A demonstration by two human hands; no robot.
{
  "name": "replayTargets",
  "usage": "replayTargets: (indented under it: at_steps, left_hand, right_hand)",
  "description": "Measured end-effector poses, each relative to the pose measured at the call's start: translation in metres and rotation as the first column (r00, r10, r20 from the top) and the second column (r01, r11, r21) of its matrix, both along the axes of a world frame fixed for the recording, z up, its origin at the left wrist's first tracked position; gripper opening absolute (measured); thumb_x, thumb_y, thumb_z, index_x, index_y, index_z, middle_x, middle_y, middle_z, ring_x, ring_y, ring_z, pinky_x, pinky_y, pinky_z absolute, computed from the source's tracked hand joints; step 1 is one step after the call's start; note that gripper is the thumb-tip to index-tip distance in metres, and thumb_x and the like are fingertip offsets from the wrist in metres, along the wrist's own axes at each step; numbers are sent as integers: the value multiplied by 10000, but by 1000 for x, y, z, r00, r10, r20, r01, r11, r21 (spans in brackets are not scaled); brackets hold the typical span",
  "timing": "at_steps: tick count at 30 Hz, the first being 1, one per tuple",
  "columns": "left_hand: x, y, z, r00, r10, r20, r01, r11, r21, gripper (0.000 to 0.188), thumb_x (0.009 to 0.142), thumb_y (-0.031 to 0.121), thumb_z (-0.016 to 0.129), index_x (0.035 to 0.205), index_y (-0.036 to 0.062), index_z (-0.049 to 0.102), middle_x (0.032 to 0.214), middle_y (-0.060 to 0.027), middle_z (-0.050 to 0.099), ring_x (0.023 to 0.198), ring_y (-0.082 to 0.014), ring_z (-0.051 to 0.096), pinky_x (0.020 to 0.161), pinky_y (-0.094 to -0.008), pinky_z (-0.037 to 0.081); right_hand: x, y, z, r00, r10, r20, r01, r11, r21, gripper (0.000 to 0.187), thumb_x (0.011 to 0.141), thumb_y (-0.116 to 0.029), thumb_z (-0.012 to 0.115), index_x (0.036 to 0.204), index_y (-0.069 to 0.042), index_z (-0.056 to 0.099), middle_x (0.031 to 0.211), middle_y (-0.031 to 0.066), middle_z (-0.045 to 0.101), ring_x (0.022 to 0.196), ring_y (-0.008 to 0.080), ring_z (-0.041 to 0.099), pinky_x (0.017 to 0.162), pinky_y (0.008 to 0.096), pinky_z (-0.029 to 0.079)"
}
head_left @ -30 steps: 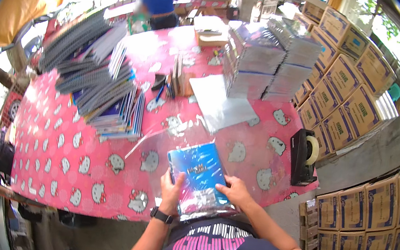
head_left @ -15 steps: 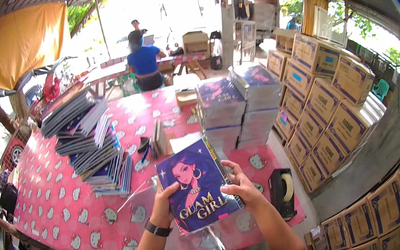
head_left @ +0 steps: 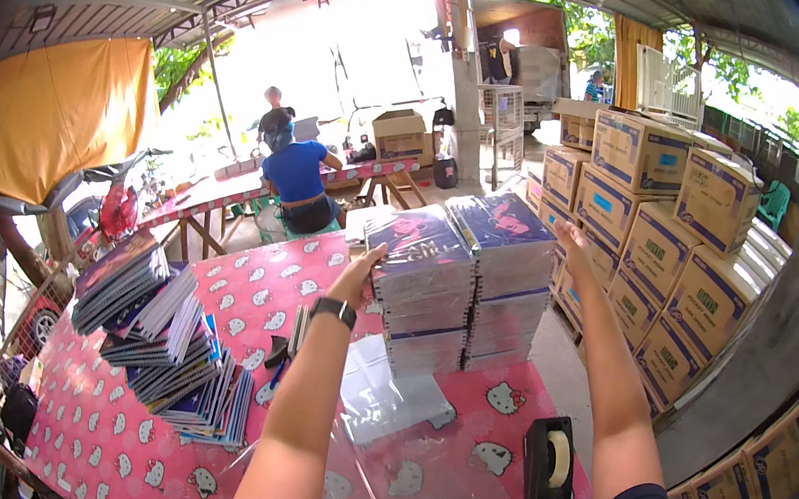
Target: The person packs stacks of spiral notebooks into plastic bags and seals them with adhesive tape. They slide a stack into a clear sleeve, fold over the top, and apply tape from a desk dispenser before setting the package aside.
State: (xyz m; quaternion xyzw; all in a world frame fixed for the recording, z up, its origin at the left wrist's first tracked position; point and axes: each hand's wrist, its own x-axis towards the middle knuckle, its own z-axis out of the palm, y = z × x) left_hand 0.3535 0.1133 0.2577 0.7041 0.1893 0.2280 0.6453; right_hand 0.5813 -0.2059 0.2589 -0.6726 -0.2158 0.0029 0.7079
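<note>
Two tall stacks of spiral notebooks stand side by side at the table's far right, the left stack and the right stack. They have dark purple covers with pink pictures, and clear plastic wraps their sides. My left hand lies along the outer left side of the left stack near its top, its fingers partly hidden. On the opposite side, my right hand is at the top right edge of the right stack, fingers stretched out. Clear plastic sheets lie in front of the stacks.
Many loose spiral notebooks fan out on the left of the pink patterned table. A black tape dispenser sits at the near right. Cardboard boxes are piled along the right. A person in a blue top sits at another table beyond.
The single purple notebook I held in both hands is no longer in them. Both arms have reached forward to the two stacks, and the view has tilted up.
</note>
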Motion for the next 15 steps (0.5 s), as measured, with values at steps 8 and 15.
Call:
replayTargets:
  at_steps: [8,15]
  left_hand:
    - [52,0,-13,922,229,311,-118,934,-337,78,828,95,578,850,25,604,765,-36,592,636,-136,555,564,-289,434]
    - [12,6,11,996,46,-81,-59,985,-159,503,878,526,481,1087,78,576,1008,-83,624,885,-221,588,774,-422,464]
  right_hand:
    - [21,25,-37,990,-119,79,129,983,-129,684,817,-509,548,1265,6,501,1266,194,523,1205,281,454,1021,338,301]
    - [68,14,-37,893,-243,378,353,900,-254,673,860,-480,535,1283,40,470,1312,170,487,1213,280,452,1045,336,292]
